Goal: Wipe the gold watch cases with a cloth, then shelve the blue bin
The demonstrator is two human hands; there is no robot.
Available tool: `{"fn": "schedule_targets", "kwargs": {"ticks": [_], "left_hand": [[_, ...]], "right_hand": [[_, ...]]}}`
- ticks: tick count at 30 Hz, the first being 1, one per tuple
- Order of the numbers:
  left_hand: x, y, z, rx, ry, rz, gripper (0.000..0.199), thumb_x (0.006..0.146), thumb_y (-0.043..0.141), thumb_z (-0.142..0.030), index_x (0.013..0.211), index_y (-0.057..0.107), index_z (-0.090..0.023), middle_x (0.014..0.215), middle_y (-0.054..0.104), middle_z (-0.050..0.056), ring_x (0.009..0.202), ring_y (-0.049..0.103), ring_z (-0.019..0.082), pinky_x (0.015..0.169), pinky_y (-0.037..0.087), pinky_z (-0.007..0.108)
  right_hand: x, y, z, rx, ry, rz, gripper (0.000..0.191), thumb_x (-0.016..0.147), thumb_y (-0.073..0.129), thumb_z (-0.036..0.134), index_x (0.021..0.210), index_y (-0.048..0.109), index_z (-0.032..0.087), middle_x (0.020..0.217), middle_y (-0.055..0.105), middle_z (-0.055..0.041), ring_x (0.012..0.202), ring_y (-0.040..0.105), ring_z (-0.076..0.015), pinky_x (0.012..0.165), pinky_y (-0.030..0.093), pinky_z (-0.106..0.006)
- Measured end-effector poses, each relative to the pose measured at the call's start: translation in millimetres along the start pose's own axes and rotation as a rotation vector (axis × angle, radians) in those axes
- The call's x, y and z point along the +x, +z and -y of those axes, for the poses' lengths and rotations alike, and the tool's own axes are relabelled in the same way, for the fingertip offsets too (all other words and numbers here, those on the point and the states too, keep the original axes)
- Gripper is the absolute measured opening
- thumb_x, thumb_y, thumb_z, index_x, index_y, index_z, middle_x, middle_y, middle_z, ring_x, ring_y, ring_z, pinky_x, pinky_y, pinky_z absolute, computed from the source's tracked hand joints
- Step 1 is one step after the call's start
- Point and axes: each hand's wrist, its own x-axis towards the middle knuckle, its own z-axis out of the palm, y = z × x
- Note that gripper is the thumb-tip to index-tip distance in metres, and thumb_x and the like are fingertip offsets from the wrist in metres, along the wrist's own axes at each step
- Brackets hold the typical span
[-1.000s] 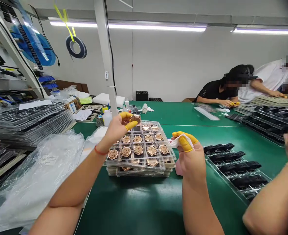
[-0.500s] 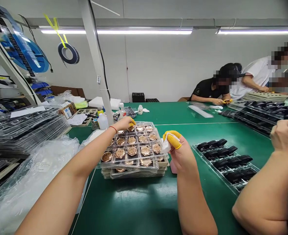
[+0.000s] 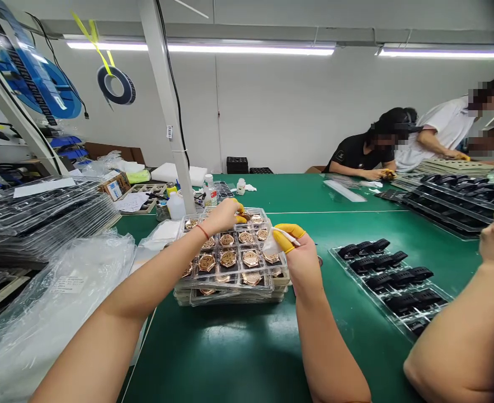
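Left hand (image 3: 225, 215), frame centre, fingertips pinched on rose-gold watch case (image 3: 244, 215) at far row of top tray (image 3: 230, 280). Right hand (image 3: 299, 254) just right, pinching white wipe (image 3: 272, 243). Left hand nearer case.

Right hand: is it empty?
No. The right hand pinches a small white cloth between yellow-capped fingertips, beside the stack of clear trays of copper-coloured parts.

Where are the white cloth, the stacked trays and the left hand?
white cloth (image 3: 271, 244), head view, on its lower fold.
stacked trays (image 3: 234, 293), head view, on the near edge.
left hand (image 3: 225, 215), head view, on its back.
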Motion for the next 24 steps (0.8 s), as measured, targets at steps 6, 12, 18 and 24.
{"fn": "schedule_targets", "kwargs": {"ticks": [6, 12, 18, 24], "left_hand": [[-98.9, 0.2, -45.9, -0.038, 0.114, -0.220, 0.028, 0.096, 0.049, -0.038, 0.090, 0.065, -0.016, 0.077, 0.065, 0.005, 0.070, 0.058, 0.020, 0.061, 0.041, 0.029], [-122.5, 34.9, -38.3, -0.136, 0.213, -0.591, 0.037, 0.100, 0.040, -0.036, 0.078, 0.062, -0.016, 0.068, 0.062, 0.003, 0.063, 0.055, 0.015, 0.056, 0.040, 0.024], [-107.6, 52.2, -26.1, 0.112, 0.410, -0.751, 0.034, 0.097, 0.042, -0.015, 0.065, 0.057, -0.016, 0.061, 0.059, 0.003, 0.067, 0.053, 0.017, 0.058, 0.041, 0.027], [-115.9, 41.0, -22.7, -0.220, 0.542, -0.764, 0.021, 0.099, 0.045, -0.022, 0.095, 0.064, -0.017, 0.086, 0.071, 0.006, 0.077, 0.061, 0.016, 0.066, 0.049, 0.028]], "right_hand": [[-12.2, 12.2, -4.6, -0.264, -0.207, 0.206, 0.018, 0.081, 0.068, 0.032, 0.098, 0.072, 0.027, 0.104, 0.069, -0.0041, 0.103, 0.060, -0.0229, 0.095, 0.044, -0.041], [-29.9, 32.9, -17.2, -0.315, -0.385, 0.269, 0.005, 0.082, 0.068, 0.027, 0.085, 0.072, 0.026, 0.086, 0.067, -0.0017, 0.086, 0.058, -0.0192, 0.080, 0.045, -0.034], [-31.2, 43.3, -30.8, -0.298, -0.226, 0.080, 0.010, 0.084, 0.065, 0.031, 0.078, 0.067, 0.023, 0.080, 0.062, -0.0008, 0.078, 0.055, -0.0178, 0.077, 0.044, -0.033], [-26.6, 32.5, -20.1, -0.156, -0.017, 0.236, 0.011, 0.078, 0.072, 0.034, 0.079, 0.071, 0.024, 0.078, 0.066, -0.0008, 0.076, 0.059, -0.0184, 0.074, 0.047, -0.031]]}}
